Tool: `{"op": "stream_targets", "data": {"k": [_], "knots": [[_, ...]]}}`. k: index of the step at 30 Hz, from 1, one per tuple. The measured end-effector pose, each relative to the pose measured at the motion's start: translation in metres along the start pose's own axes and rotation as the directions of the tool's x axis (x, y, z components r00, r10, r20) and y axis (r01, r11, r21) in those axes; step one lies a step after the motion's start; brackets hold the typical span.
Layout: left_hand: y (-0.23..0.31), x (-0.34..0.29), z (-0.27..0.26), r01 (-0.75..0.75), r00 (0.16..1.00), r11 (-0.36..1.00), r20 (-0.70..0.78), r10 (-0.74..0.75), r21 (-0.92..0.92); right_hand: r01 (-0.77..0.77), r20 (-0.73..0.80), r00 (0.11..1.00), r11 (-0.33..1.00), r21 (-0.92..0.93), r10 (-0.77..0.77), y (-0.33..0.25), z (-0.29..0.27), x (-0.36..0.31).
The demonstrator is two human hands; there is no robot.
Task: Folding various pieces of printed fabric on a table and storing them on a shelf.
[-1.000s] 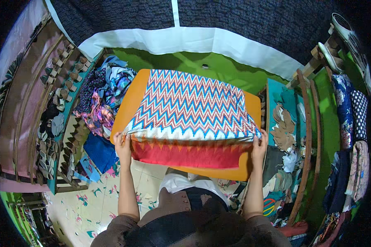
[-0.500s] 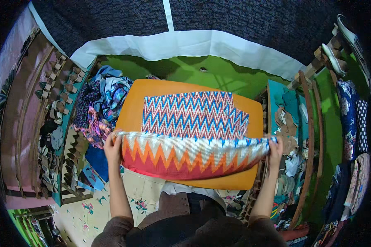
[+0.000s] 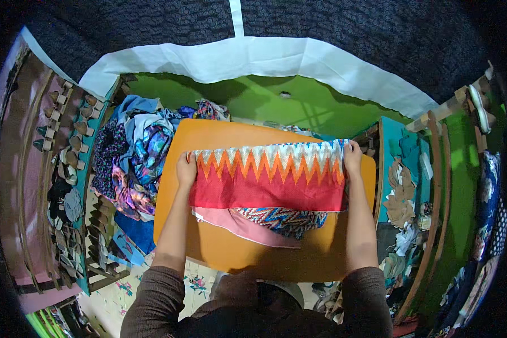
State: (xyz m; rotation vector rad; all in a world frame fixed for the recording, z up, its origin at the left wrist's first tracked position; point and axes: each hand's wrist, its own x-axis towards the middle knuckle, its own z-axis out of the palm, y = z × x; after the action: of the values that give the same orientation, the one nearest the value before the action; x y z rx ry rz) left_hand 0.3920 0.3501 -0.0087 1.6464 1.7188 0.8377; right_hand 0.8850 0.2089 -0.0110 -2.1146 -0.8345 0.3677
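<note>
Both hands, left hand point(image 3: 186, 168) and right hand point(image 3: 352, 158), are closed on the far corners of one zigzag cloth point(image 3: 267, 183), folded over flat on the orange counter point(image 3: 219, 248). One pile of clothes point(image 3: 132, 160) lies just left of it. Green wall point(image 3: 298, 110) and white sheet point(image 3: 253, 59) lie beyond, with shelves point(image 3: 403, 191) on the right.

Both hands, left point(image 3: 186, 169) and right point(image 3: 352, 159), pinch zigzag cloth point(image 3: 267, 183) over orange table point(image 3: 219, 248).
</note>
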Motion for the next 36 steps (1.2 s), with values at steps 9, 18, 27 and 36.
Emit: {"op": "stream_targets", "data": {"k": [9, 18, 27, 36], "knots": [[0.067, -0.087, 0.035, -0.576, 0.814, 0.673, 0.405, 0.417, 0.465, 0.496, 0.189, 0.856, 0.664, -0.559, -0.481, -0.099, 0.089, -0.156], [0.025, -0.093, 0.007, -0.579, 0.814, 0.552, 0.468, 0.345, 0.6, 0.363, 0.233, 0.931, 0.667, -0.651, -0.28, -0.049, 0.054, -0.162], [0.029, -0.147, -0.014, -0.691, 0.713, 0.562, 0.554, 0.43, 0.454, 0.558, 0.369, 0.827, 0.708, -0.434, -0.425, -0.08, 0.054, -0.249], [0.021, -0.181, -0.029, -0.885, 0.465, 0.384, 0.519, 0.718, 0.262, 0.789, 0.539, 0.582, 0.585, -0.19, -0.609, -0.045, 0.02, -0.306]]}}
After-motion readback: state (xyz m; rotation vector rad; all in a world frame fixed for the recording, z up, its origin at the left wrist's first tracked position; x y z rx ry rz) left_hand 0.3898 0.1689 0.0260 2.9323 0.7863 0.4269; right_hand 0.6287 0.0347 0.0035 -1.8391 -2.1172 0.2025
